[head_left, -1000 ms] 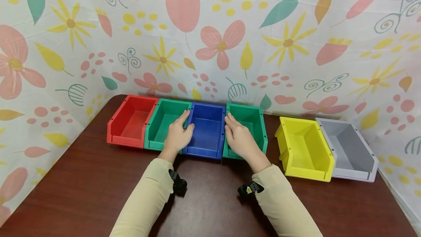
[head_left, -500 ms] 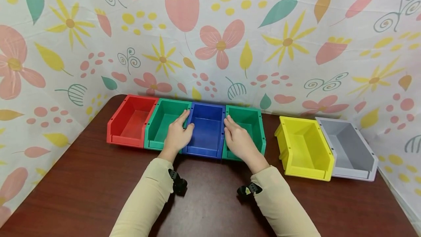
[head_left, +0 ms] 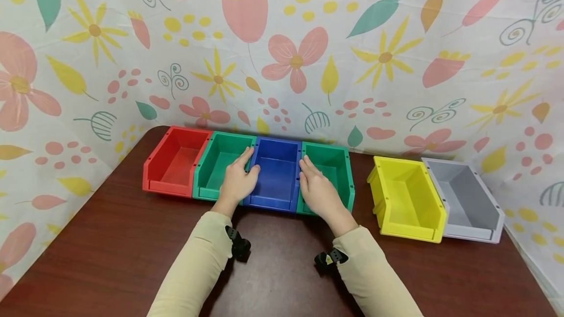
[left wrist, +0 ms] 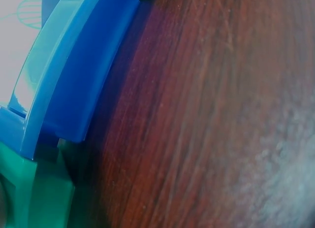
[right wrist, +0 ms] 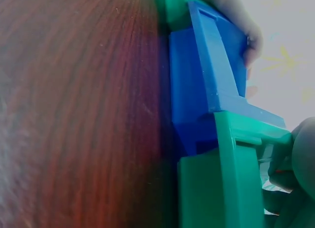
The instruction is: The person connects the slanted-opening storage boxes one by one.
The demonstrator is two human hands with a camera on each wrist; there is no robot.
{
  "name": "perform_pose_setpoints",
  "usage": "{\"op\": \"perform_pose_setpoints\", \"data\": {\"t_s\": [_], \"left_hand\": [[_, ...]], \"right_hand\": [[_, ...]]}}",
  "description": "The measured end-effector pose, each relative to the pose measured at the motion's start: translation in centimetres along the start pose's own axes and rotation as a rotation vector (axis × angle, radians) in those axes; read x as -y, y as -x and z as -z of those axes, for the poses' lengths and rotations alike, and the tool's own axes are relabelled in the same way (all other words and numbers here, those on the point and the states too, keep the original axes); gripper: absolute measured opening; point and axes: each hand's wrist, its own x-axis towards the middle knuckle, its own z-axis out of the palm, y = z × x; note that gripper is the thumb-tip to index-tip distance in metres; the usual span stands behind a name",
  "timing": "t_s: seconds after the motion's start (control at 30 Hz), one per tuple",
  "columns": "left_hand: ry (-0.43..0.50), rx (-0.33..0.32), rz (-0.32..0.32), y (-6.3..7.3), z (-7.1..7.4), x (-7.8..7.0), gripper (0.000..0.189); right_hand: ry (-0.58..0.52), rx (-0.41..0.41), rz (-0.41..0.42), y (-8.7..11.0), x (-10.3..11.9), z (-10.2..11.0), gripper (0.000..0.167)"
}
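A blue storage bin (head_left: 277, 180) stands between a left green bin (head_left: 218, 168) and a right green bin (head_left: 337, 168), side by side with their low fronts facing me. My left hand (head_left: 238, 180), fingers extended, lies along the rim where the left green bin meets the blue one. Along the seam between the blue bin and the right green bin rests my right hand (head_left: 317, 187), its fingers straight and together on the green bin's inner side. The right wrist view shows the blue and green fronts close together, with part of the right hand (right wrist: 300, 164) at the right edge.
A red bin (head_left: 178, 165) forms the left end of the row. Apart to the right, a yellow bin (head_left: 405, 204) and a grey bin (head_left: 467, 199) sit next to each other. The dark wooden table (head_left: 282, 268) backs onto a flower-patterned cloth (head_left: 295, 13).
The right green bin has shifted slightly left and turned into line against the blue bin, with my right hand moving along. My left hand has stayed in place.
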Motion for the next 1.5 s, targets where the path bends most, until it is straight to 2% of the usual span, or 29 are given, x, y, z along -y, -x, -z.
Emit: {"op": "perform_pose_setpoints", "data": {"t_s": [0.13,0.3,0.43,0.5,0.6,0.8,0.87,0.93,1.0,1.07,1.17,1.23,1.3,1.4,1.5], "left_hand": [[-0.004,0.020,0.004,0.0,-0.2,-0.2,0.056],[0.009,0.014,0.004,0.0,-0.5,-0.2,0.055],[0.006,-0.015,-0.004,0.3,-0.7,0.2,0.053],[0.000,-0.055,-0.027,0.6,-0.8,0.4,0.051],[-0.039,-0.165,-0.129,1.0,-1.1,0.6,0.046],[-0.218,-0.482,-0.472,1.4,-1.8,0.0,0.033],[-0.248,-0.543,-0.571,1.6,-2.2,-0.6,0.031],[-0.253,-0.556,-0.630,1.9,-2.9,-1.3,0.032],[-0.249,-0.508,-0.641,2.3,-3.7,-2.0,0.034],[-0.233,-0.415,-0.610,2.9,-4.5,-2.7,0.038],[-0.212,-0.220,-0.535,3.7,-5.5,-3.6,0.045],[-0.181,-0.090,-0.478,4.2,-5.9,-4.1,0.050],[-0.165,0.012,-0.441,4.6,-6.2,-4.4,0.052],[-0.146,0.104,-0.404,4.9,-6.2,-4.7,0.051],[-0.149,0.154,-0.394,4.8,-6.0,-4.9,0.049]], "right_hand": [[-0.032,0.005,-0.022,0.3,-0.4,0.0,0.050],[-0.070,-0.006,0.012,0.6,-1.2,0.0,0.051],[-0.105,-0.004,0.043,1.1,-1.7,0.2,0.052],[-0.129,-0.011,0.046,1.5,-1.9,0.3,0.053],[-0.152,-0.057,0.069,2.3,-2.3,0.8,0.051],[-0.129,-0.202,0.162,3.5,-3.2,2.4,0.043],[-0.126,-0.255,0.179,4.0,-3.6,3.0,0.040],[-0.119,-0.323,0.195,4.4,-4.1,3.6,0.036],[-0.106,-0.398,0.210,4.7,-4.6,4.0,0.034],[-0.090,-0.460,0.207,4.9,-5.2,4.5,0.031],[-0.076,-0.503,0.151,5.3,-6.1,5.5,0.031],[-0.079,-0.504,0.089,5.6,-6.6,6.2,0.032],[-0.087,-0.500,0.032,5.8,-7.2,6.8,0.035],[-0.081,-0.503,-0.035,6.0,-8.0,7.8,0.038],[-0.050,-0.495,-0.096,6.1,-8.7,8.7,0.041]]}}
